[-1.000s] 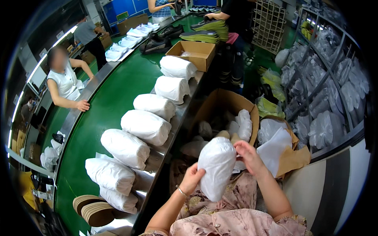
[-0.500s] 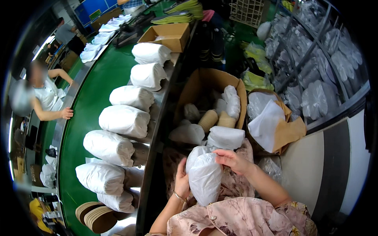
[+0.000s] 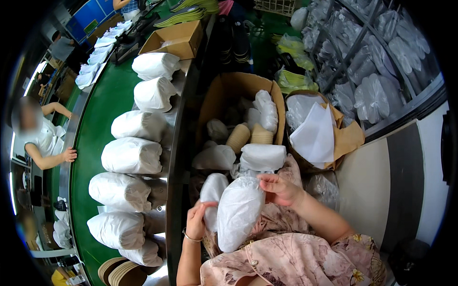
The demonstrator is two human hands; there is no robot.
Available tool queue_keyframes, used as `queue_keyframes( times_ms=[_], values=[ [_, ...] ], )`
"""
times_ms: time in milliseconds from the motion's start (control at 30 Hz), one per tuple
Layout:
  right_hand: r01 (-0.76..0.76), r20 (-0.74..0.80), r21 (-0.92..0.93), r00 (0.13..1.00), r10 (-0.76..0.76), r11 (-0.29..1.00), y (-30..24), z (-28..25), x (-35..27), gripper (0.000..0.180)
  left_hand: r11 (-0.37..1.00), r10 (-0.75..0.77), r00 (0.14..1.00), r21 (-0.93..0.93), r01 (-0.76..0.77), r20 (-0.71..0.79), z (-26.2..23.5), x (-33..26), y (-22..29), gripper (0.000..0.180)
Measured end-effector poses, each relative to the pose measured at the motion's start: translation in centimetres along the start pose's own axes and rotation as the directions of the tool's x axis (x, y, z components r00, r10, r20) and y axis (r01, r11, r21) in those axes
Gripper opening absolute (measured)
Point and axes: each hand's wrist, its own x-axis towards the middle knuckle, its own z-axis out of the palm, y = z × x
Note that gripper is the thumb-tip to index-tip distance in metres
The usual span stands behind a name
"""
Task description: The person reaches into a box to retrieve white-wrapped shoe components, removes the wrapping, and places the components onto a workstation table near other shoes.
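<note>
In front of my lap, my right hand [image 3: 282, 189] pinches the upper edge of a white-wrapped bundle [image 3: 241, 214], which is rounded and hangs tilted. My left hand [image 3: 195, 220] is closed on the side of a second white-wrapped bundle [image 3: 213, 190], standing just left of the first and partly covered by it. Ahead of both hands, another wrapped bundle [image 3: 263, 157] lies at the near side of an open cardboard box [image 3: 210, 102]. Inside that box are tan stacks of ridged, sole-like pieces [image 3: 237, 138] and more wrapped bundles.
To the left, a row of white-wrapped bundles [image 3: 131, 156] lines the metal edge of a green conveyor belt [image 3: 90, 143]. Tan insole stacks [image 3: 126, 274] lie at its near end. A paper-lined carton [image 3: 312, 136] and a rack of bagged items [image 3: 377, 97] are on the right. A person [image 3: 45, 138] stands across the belt.
The two bundles in my hands have moved apart; the rear one now shows to the left, by my left hand. My left hand has shifted left. The whole view has turned slightly.
</note>
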Motion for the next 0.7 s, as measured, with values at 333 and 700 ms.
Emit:
queue_keyframes(
  times_ms=[333,700],
  values=[
    [-0.334,0.072,0.237,0.943,0.326,0.912,0.7,0.1,0.4,0.037,0.933,-0.212,0.930,-0.220,0.284,0.301,-0.1,-2.2,-2.1,0.048],
    [-0.173,0.313,-0.302,0.911,0.268,0.938,-3.3,1.6,0.6,0.023,0.997,0.024,0.930,-0.073,0.003,0.366,0.6,0.2,1.5,0.048]
  ],
)
